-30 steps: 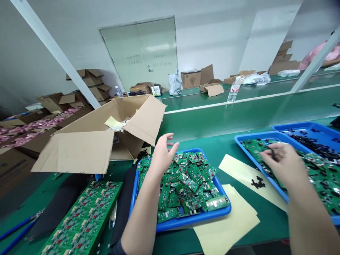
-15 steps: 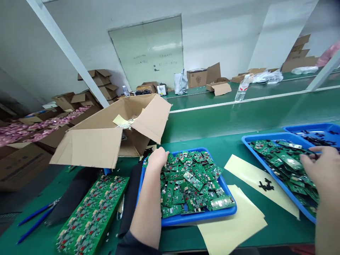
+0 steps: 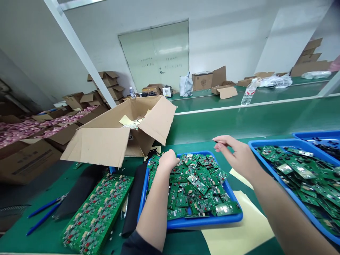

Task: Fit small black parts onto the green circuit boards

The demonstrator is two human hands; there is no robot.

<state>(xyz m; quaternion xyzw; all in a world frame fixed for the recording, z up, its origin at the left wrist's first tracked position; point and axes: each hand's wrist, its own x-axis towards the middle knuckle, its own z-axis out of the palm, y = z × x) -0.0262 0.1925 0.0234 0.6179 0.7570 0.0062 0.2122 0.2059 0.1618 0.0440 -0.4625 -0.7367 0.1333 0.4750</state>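
Note:
My left hand (image 3: 169, 161) is over the far left part of a blue tray (image 3: 204, 222) heaped with small green circuit boards (image 3: 196, 182). Its fingers are curled closed and mostly hidden behind the hand, so what they hold does not show. My right hand (image 3: 236, 154) is raised just beyond the tray's right side, thumb and fingers pinched together. A small black part (image 3: 214, 142) shows at its fingertips. To the right, a second blue tray (image 3: 268, 174) holds more green boards (image 3: 297, 170), some with black parts on them.
A stack of uncut board panels (image 3: 98, 212), a black sleeve-like cloth (image 3: 134, 202) and blue-handled pliers (image 3: 46, 212) are on the left. Behind stands an open carton (image 3: 98, 143). Yellow paper sheets (image 3: 239, 226) lie under the tray. A third blue tray (image 3: 305, 135) holds black parts.
My right hand has moved left, from over the right-hand tray of boards to beside the middle tray. My left hand stays at the middle tray's far left. The view has shifted slightly.

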